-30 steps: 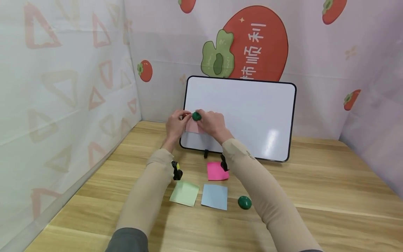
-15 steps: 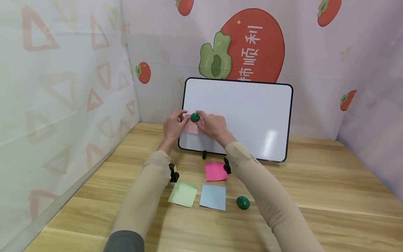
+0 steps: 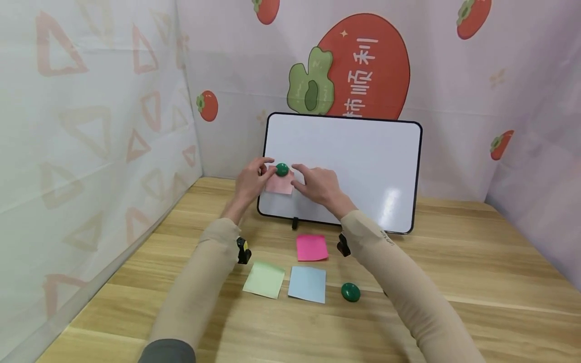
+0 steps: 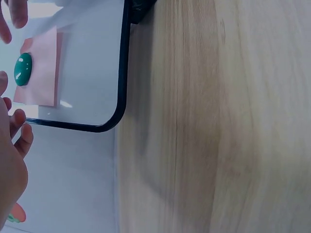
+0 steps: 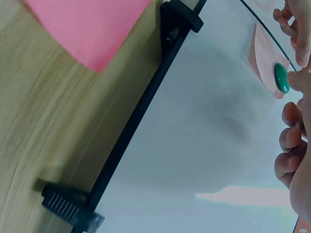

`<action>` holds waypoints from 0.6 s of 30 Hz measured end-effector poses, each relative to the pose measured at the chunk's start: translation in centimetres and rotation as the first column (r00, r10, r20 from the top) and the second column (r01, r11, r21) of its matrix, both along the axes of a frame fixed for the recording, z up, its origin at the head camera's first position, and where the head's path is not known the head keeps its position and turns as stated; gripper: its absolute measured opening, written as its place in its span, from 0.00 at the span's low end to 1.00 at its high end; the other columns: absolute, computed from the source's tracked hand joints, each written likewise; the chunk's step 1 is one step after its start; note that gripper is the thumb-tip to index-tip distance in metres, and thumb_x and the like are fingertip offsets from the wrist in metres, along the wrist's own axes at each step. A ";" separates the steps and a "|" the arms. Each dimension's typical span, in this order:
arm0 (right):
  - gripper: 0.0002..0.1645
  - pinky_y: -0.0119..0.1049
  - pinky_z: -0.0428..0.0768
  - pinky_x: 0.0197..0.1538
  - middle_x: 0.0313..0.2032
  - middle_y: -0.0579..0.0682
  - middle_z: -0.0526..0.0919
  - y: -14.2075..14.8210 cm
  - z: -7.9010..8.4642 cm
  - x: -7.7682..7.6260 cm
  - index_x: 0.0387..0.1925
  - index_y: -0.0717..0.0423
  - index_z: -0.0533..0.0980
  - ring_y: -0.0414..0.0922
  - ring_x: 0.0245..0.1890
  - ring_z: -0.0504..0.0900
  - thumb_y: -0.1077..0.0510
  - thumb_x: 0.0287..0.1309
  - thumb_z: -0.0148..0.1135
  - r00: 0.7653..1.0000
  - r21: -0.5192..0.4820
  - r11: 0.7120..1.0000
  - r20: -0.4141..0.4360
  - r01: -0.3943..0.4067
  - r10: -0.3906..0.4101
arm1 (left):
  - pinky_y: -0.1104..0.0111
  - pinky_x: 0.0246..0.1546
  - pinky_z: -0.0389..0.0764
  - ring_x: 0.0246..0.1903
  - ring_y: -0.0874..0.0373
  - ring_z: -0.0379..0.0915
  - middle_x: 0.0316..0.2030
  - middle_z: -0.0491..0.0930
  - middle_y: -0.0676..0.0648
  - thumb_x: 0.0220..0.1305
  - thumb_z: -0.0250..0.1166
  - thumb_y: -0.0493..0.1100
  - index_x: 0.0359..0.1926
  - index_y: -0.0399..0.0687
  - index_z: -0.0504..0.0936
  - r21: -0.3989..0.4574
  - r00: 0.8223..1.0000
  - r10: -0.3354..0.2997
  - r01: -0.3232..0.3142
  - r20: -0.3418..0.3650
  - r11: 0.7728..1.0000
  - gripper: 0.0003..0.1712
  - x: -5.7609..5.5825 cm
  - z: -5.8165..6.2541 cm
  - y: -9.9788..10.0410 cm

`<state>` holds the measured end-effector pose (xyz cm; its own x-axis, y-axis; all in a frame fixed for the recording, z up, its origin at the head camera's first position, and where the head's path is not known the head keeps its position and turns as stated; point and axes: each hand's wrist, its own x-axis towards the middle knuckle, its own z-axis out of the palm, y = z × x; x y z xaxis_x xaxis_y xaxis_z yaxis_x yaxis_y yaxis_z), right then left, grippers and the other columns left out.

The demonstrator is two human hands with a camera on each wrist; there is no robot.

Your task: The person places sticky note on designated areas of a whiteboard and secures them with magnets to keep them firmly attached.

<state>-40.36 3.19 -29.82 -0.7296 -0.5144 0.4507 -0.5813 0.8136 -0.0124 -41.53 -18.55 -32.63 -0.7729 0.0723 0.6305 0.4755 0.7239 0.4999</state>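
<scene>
A green oval magnet sits on the top part of a pale pink sticky note, against the lower left of the whiteboard. My left hand is just left of the magnet, thumb tip close to its edge; the left wrist view shows a gap between the fingers and the magnet. To the right of the note, my right hand has thumb and forefinger spread, with nothing between them. The note's lower edge stands off the board in the left wrist view.
On the wooden table lie a bright pink note, a green note, a blue note and a second green magnet. Black feet support the board. A printed cloth hangs behind it.
My right hand has let go of the magnet and drawn back to the right. The magnet stays on the pale pink note. My left hand stays close beside it.
</scene>
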 end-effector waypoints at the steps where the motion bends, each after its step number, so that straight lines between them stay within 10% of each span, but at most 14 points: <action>1: 0.29 0.33 0.66 0.19 0.20 0.47 0.80 0.3 0.0 0.1 0.66 0.45 0.72 0.42 0.15 0.72 0.42 0.67 0.59 1.000 0.000 1.000 0.003 -0.001 0.001 | 0.68 0.26 0.66 0.29 0.55 0.70 0.32 0.76 0.46 0.69 0.63 0.51 0.56 0.47 0.81 -0.014 1.000 -0.008 0.008 0.005 1.000 0.19 0.1 0.1 -0.1; 18: 0.30 0.32 0.66 0.18 0.19 0.44 0.78 3.2 -0.7 2.9 0.66 0.46 0.73 0.40 0.14 0.71 0.42 0.66 0.61 0.994 0.015 1.000 0.105 -0.025 0.023 | 0.68 0.25 0.70 0.27 0.55 0.72 0.31 0.80 0.48 0.68 0.62 0.57 0.49 0.56 0.84 -0.149 0.981 -0.126 0.148 0.150 0.978 0.16 2.0 0.4 -0.2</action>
<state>-37.47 6.42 -30.47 -0.7597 -0.5391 0.3635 -0.5968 0.8000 -0.0609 -39.54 -18.74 -32.21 -0.8278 0.2741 0.4894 0.5097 0.7320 0.4521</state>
